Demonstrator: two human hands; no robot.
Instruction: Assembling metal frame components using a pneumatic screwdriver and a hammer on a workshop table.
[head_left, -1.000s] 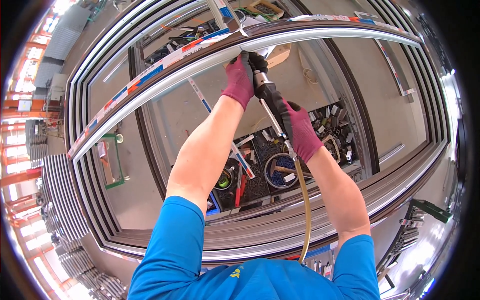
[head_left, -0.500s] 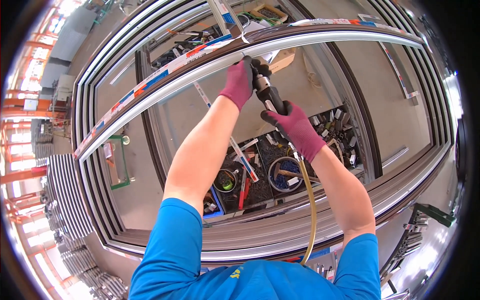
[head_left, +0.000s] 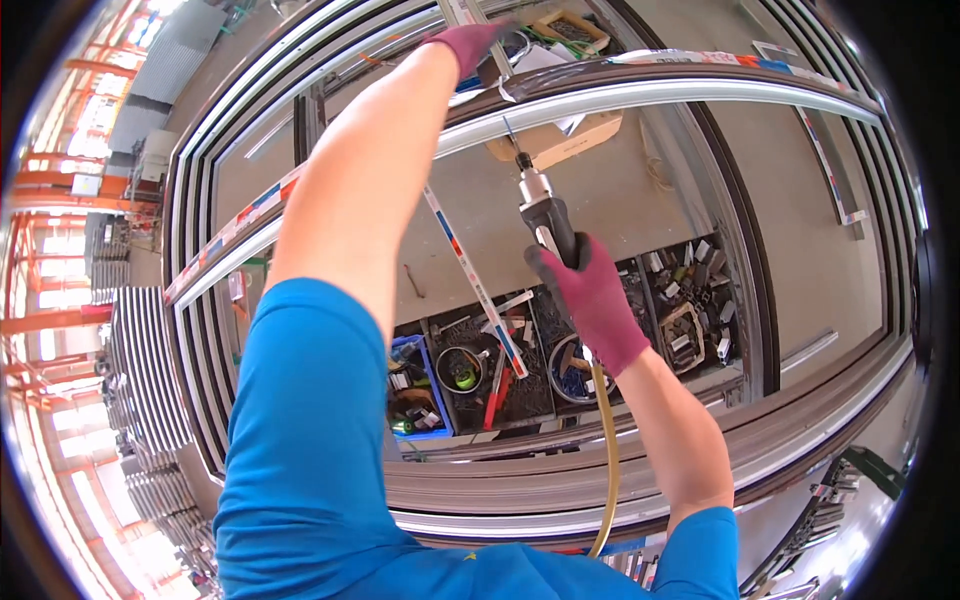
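My right hand (head_left: 598,300), in a maroon glove with dark fingers, is wrapped round the grip of an air drill (head_left: 548,215). A yellowish hose (head_left: 610,460) runs from the drill down towards my body. The drill points away from me, its thin bit (head_left: 510,130) showing at the near side of a long frame rail (head_left: 660,92); whether the tip touches the rail I cannot tell. My left hand (head_left: 470,45), gloved alike, reaches over that rail beside a crossbar (head_left: 492,45). Motion smears its fingers, so any hold is hidden.
Below the frame, trays of small metal parts (head_left: 690,310) hold a round tub (head_left: 460,370) and a red-handled tool (head_left: 495,398). A blue bin (head_left: 425,395) stands beside them. A cardboard box (head_left: 570,140) lies beyond the drill. Stacked frame profiles (head_left: 560,485) run along my side.
My left hand has let go of the drill's front end and moved away over the far rail. My right hand still grips the drill, whose bit now shows.
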